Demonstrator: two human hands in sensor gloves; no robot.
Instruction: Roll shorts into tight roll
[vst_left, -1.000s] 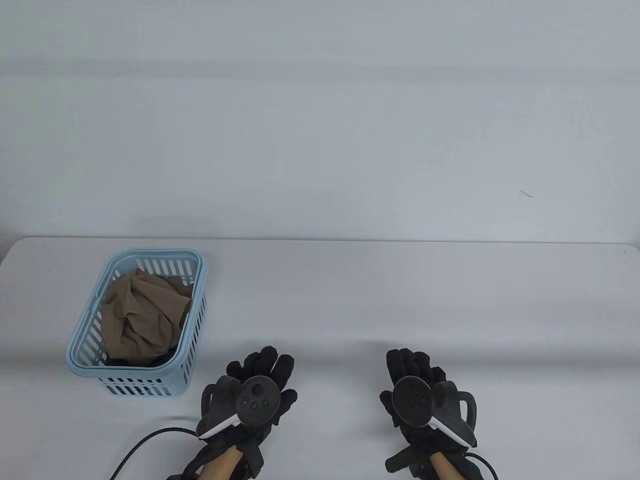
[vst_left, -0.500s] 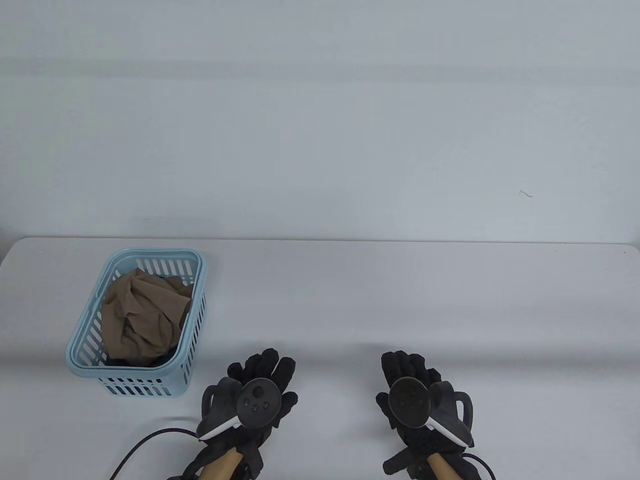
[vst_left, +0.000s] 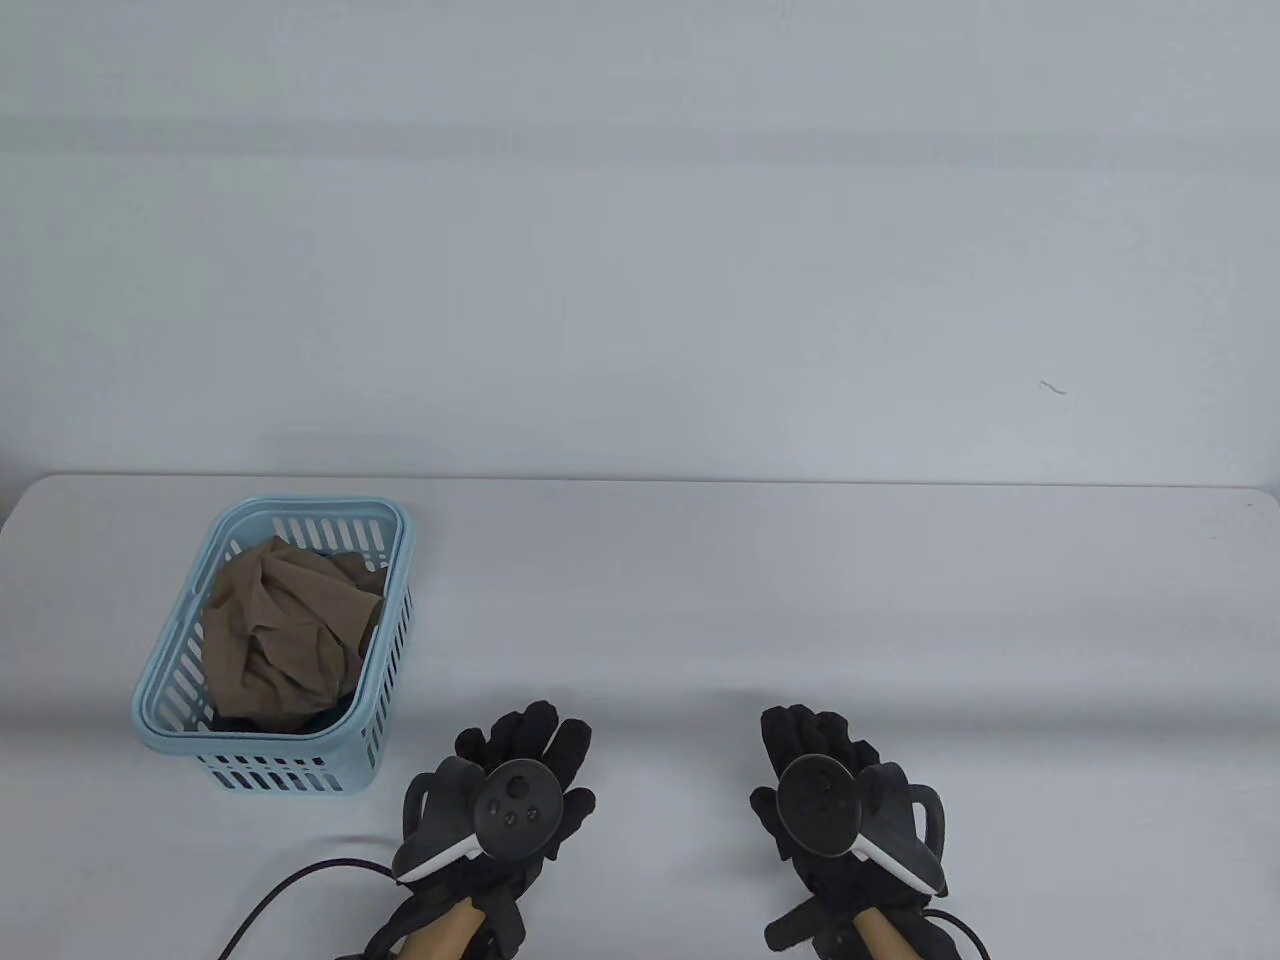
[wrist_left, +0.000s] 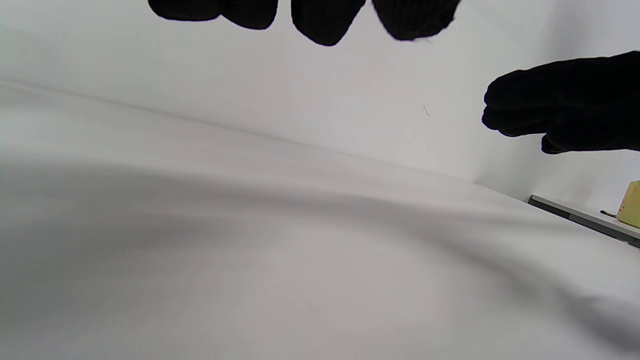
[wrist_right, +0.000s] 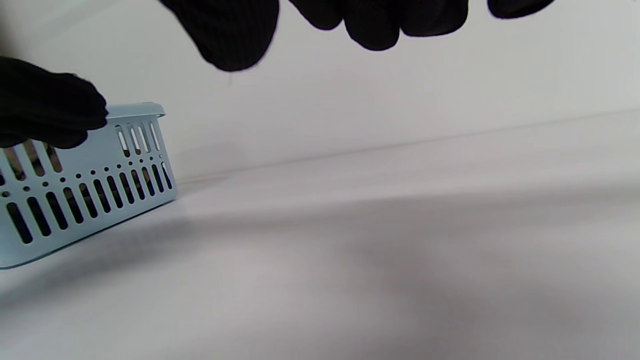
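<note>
The basket (vst_left: 392, 610) on the left looks like pale blue moulded plastic, smooth with a slight sheen, slotted walls all round. The tan shorts (vst_left: 285, 630) bunched inside are thin cloth, soft and crinkly, matt. The table (vst_left: 800, 600) is a plain white matt surface, smooth. Both gloves, on the left hand (vst_left: 505, 790) and right hand (vst_left: 835, 795), are black knit fabric, fuzzy-ish and matt. The trackers strapped on them look like dark matt plastic.

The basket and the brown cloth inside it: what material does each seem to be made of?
The basket looks like moulded plastic, pale blue with a matt finish: its walls carry even rows of slots and a smooth rolled rim. The brown cloth seems a thin woven fabric, crumpled into soft folds with a slight sheen; the fibre cannot be told.
</note>
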